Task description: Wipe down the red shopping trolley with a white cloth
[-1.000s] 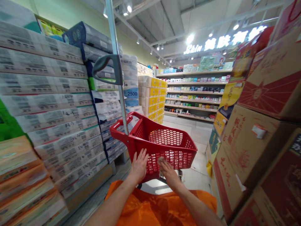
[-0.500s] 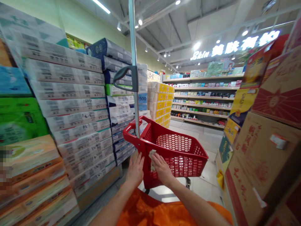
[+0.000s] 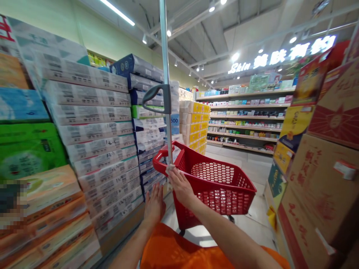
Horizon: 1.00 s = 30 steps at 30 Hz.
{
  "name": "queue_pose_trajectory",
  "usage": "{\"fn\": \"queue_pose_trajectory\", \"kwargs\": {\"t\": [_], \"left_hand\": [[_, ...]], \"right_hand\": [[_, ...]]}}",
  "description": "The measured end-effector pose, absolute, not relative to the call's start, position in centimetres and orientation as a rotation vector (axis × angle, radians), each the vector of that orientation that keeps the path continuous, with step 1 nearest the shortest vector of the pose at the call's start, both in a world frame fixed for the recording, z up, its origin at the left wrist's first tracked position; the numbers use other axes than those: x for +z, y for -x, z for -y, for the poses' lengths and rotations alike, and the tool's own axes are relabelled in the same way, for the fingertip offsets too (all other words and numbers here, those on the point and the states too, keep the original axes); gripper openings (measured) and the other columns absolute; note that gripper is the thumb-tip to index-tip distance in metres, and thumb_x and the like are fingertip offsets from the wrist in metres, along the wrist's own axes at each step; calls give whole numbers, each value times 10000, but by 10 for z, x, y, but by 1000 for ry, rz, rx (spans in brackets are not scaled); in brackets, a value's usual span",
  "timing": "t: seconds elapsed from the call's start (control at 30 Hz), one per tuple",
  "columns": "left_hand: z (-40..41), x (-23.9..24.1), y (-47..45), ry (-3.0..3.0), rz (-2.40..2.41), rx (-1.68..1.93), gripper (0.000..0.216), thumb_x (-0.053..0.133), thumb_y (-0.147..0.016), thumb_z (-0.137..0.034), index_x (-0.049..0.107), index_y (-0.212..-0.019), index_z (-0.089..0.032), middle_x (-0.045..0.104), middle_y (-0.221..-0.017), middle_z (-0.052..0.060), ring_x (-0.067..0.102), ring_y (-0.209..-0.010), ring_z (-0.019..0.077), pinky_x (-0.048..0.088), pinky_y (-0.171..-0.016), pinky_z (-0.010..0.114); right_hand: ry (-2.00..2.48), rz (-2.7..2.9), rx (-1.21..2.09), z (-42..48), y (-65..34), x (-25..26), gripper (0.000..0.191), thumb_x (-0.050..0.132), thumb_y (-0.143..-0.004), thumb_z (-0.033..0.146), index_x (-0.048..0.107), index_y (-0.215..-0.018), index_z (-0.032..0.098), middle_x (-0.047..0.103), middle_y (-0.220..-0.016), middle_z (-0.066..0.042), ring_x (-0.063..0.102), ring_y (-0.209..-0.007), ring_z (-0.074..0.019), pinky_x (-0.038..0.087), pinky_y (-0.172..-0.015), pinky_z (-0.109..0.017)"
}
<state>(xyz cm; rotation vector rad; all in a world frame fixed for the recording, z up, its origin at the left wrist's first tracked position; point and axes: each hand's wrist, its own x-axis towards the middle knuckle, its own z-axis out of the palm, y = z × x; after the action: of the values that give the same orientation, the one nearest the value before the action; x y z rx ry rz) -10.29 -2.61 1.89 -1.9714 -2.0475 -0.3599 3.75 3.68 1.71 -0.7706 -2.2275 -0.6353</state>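
A red plastic shopping cart (image 3: 221, 184) with honeycomb-like holes stands in front of me. From its handle end rises a metal pole (image 3: 165, 52) with a grey loop grip (image 3: 166, 99). My right hand (image 3: 181, 186) presses a crumpled whitish cloth (image 3: 169, 169) against the cart's upper rim at the foot of the pole. Most of the cloth is hidden under the fingers. Left of the cart, my left hand (image 3: 155, 203) hovers with its fingers stretched out and nothing in it. Whether its fingertips touch anything I cannot tell.
Tall stacks of wrapped paper packs (image 3: 98, 116) line the left side. Cardboard cartons (image 3: 316, 186) are piled on the right. Pale floor (image 3: 241, 158) runs between them to shelves (image 3: 246, 116) of small goods. Yellow-and-white packs (image 3: 195, 125) stand beyond the cart.
My right hand has slid the cloth up and left from the cart's side to the rim by the pole. My left hand has come away from the cart, downward and left.
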Motion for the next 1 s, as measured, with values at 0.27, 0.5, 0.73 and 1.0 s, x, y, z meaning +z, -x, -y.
{"fn": "queue_pose_trajectory", "kwargs": {"t": [0.27, 0.5, 0.73, 1.0], "left_hand": [[-4, 73, 109, 1857, 1833, -603, 625, 385, -687, -116, 289, -1305, -115, 247, -1411, 102, 171, -1308, 208, 168, -1056, 428], [-21, 105, 115, 1996, 1861, -360, 637, 383, -690, -178, 274, -1317, -140, 215, -1423, 89, 116, -1318, 231, 120, -1039, 514], [-19, 99, 116, 2095, 1847, -263, 685, 389, -671, -207, 232, -1335, -149, 191, -1431, 70, 99, -1320, 232, 81, -1026, 555], [-14, 99, 115, 2085, 1817, -281, 679, 381, -682, -198, 216, -1339, -144, 188, -1432, 76, 86, -1322, 230, 56, -1023, 562]], "right_hand": [[552, 2277, -885, -54, -25, 86, 365, 372, -860, 152, 468, -1210, 117, 437, -1294, -89, 289, -1249, -220, 312, -1000, -393], [523, 2177, -1096, -83, -13, 247, 360, 327, -856, 105, 498, -1171, 65, 445, -1282, -121, 307, -1240, -239, 275, -1014, -408], [376, 2310, -1244, -81, -30, 205, 349, 368, -834, 118, 528, -1141, 70, 449, -1280, -116, 297, -1245, -227, 271, -1018, -391], [573, 2144, -1156, -84, -26, 232, 398, 320, -845, 96, 452, -1220, 65, 412, -1311, -111, 268, -1258, -246, 249, -1020, -430]]}}
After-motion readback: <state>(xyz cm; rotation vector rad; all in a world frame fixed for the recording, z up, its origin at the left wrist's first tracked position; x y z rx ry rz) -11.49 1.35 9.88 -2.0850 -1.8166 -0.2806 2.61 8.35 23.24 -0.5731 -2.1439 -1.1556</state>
